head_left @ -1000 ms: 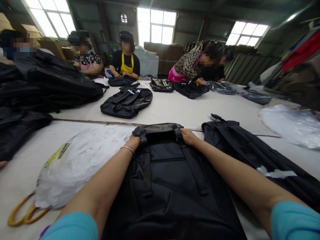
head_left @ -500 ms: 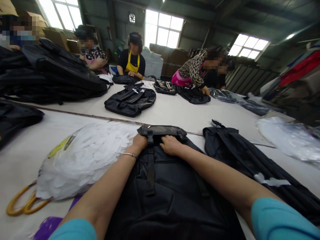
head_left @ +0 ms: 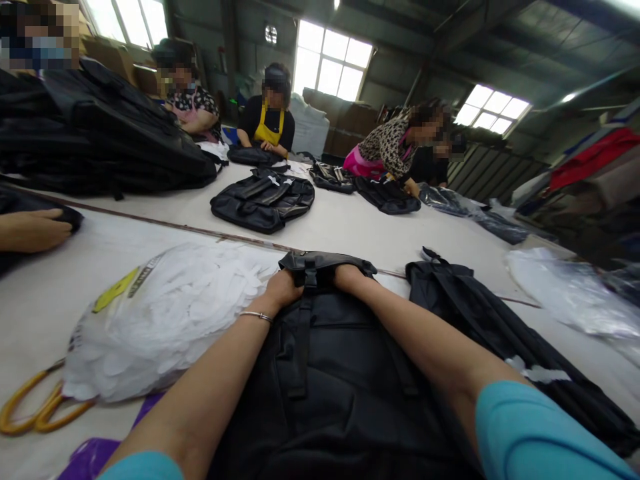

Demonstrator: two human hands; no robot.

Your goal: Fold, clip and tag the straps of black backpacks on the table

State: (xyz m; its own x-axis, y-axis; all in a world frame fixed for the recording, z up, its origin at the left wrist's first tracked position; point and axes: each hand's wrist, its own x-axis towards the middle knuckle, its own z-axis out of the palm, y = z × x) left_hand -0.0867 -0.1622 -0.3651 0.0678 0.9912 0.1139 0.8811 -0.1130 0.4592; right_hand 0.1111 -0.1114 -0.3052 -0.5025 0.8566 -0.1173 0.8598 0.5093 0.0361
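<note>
A black backpack lies in front of me, its top flap at the far end and a buckled strap hanging down its front. My left hand, with a bracelet at the wrist, is closed on the left side of the backpack's top, just under the flap. Beneath the flap on the other side, my right hand reaches into the dark opening. Its fingers are hidden there.
Left stands a clear bag of white pieces beside yellow-handled scissors. Another black bag lies right, near clear plastic. A co-worker's hand rests on a bag at far left. Several people work across the table.
My right hand has gone deeper under the flap, so its fingers no longer show. The flap is lifted and bent. A co-worker's hand has come in at the left.
</note>
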